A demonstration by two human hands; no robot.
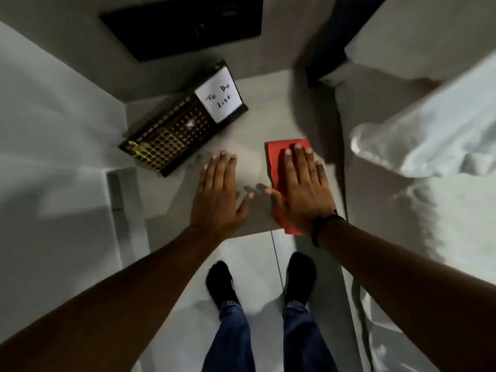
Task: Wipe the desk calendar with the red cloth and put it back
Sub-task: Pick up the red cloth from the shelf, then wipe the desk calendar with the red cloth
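Red folded cloth (279,167) lies flat on the pale small table (257,103), and your right hand (303,189) rests on top of it with fingers spread, pressing but not gripping. Your left hand (220,194) is flat on the bare table too, holding nothing. The dark desk calendar with the white "To Do List" note (185,122) stands ahead and to the left, just past your left fingertips. Its long side runs slanted, from near-left up to far-right. Your left hand is nearer, so it looks best placed to take the calendar while the right picks up the cloth.
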